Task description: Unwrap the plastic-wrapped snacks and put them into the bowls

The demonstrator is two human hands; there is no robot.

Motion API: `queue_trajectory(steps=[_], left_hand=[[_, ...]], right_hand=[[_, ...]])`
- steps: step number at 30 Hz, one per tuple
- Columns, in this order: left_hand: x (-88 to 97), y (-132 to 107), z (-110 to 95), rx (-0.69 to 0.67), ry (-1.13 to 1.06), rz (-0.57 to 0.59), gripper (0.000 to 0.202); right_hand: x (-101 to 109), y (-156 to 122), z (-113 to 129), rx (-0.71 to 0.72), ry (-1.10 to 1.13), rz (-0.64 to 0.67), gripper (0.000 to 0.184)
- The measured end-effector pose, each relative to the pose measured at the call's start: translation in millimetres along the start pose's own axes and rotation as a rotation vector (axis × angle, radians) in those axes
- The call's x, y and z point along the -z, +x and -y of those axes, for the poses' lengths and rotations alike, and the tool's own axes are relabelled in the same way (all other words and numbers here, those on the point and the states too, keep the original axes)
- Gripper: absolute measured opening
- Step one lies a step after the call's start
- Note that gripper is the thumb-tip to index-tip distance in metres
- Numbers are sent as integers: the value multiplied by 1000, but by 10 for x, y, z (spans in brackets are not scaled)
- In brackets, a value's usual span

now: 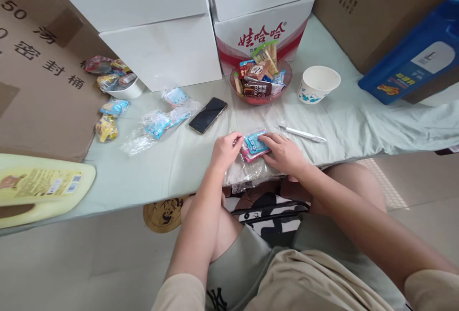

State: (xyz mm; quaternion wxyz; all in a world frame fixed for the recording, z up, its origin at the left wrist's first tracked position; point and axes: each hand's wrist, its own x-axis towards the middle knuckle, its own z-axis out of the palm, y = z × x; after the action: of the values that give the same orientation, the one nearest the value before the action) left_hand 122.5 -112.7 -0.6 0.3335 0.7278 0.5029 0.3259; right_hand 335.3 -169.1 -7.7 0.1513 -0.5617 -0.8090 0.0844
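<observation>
Both hands meet at the table's (150,182) near edge; the left hand (225,150) pinches the left end of a small blue-and-pink packet (254,144), fingers closed on it; the right hand (285,154) lies over its right end, fingers together, pressing down; under the packet sits a clear bag (247,174); a pen (303,134) lies just beyond; a phone (208,115) rests further left.

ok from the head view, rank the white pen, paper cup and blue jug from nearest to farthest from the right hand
1. White pen: just beyond the right hand, slightly to its right.
2. Paper cup: farther back on the table, beside the snack bowl.
3. Blue jug: far right, leaning against the cardboard box.
</observation>
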Motion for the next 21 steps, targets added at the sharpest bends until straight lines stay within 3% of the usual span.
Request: queue_trajectory(steps=[7,10,13,17,19,21], left_hand=[[-98,111,-98,568,-767,7,18],[-114,131,-137,642,-902,106,19],[-107,134,-101,545,-690,81,15],[-36,154,54,341,-209,-121,17],[13,171,125,338,-139,-139,20],[52,191,163,368,-152,-131,21]], right_hand=[[47,29,63,-5,-47,28,66],[31,50,44,3,-23,24,67],[62,72,-25,20,126,30,58],[260,67,-103,-59,310,55,40],[427,84,-115,-89,359,35,33],[631,175,-127,-40,374,-71,32]])
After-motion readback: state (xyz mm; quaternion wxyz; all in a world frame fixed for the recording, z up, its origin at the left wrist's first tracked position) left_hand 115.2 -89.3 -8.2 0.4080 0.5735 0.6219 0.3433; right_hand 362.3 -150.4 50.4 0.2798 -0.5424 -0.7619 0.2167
